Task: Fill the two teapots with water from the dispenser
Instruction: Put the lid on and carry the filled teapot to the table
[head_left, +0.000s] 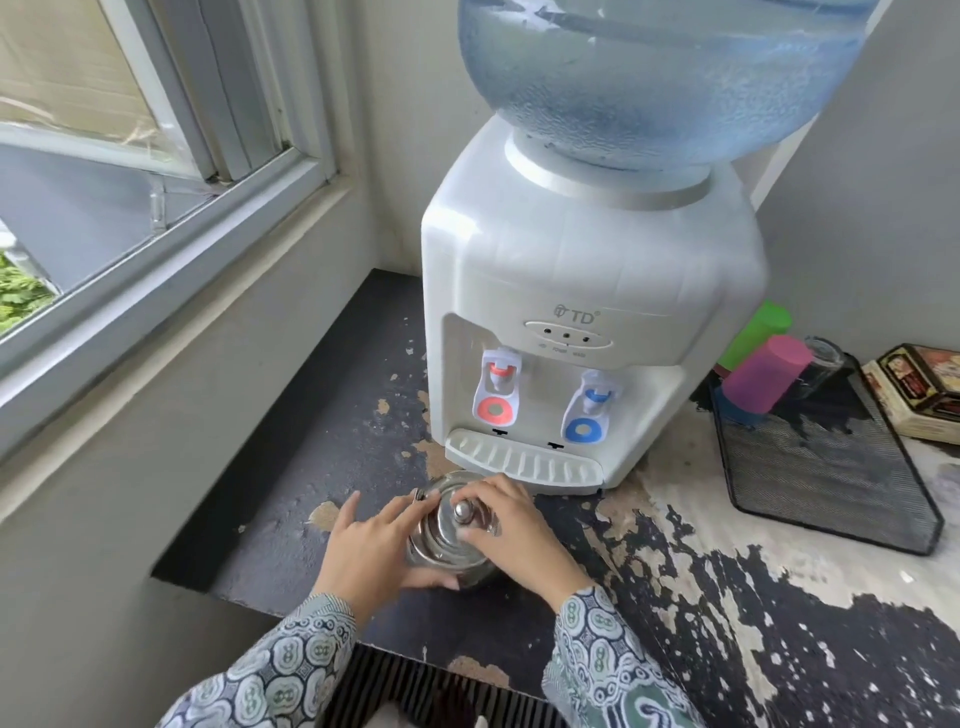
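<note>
A shiny steel teapot (441, 540) with a knobbed lid (461, 512) stands on the worn black counter, just in front of the dispenser's drip tray (524, 462). My left hand (374, 551) wraps around the pot's left side. My right hand (514, 530) rests on the lid, its fingers around the knob. The white dispenser (587, 291) carries a large blue water bottle (660, 78). It has a red tap (497, 387) on the left and a blue tap (589, 410) on the right. Only one teapot is in view.
A black mesh tray (826, 467) at the right holds upturned pink (769, 371) and green (758, 332) cups. A printed box (919, 395) lies at the far right. A window (130, 156) and wall close the left side. The counter's front edge runs below my wrists.
</note>
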